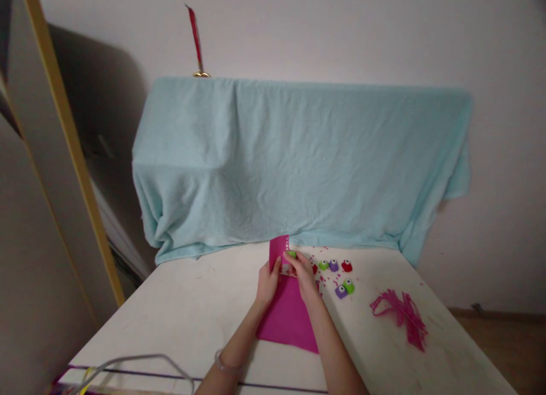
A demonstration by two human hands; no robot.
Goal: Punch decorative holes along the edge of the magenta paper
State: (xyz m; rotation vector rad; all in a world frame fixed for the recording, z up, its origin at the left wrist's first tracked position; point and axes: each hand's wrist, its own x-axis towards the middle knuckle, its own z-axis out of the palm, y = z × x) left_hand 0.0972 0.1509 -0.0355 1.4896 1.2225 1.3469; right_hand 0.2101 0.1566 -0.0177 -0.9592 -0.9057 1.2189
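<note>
A pink paper piece [278, 247] is held up over the table, with a row of small punched holes along its right edge. My left hand [268, 282] pinches its lower left part, thumb on the front. At its right edge, my right hand [302, 269] closes around a small green craft punch [292, 253], mostly hidden by the fingers. Beneath both hands a larger pink sheet [288, 321] lies flat. Just right of my right hand sit several small punches, among them a purple punch [333, 265], a red punch [347, 265] and a green punch [348, 286].
Tiny pink paper bits [325, 280] are scattered around the punches. A heap of pink paper strips [403, 316] lies on the right of the white table [191, 304]. A light-blue cloth [307, 162] covers something at the back. A grey cable [140, 358] curves at front left.
</note>
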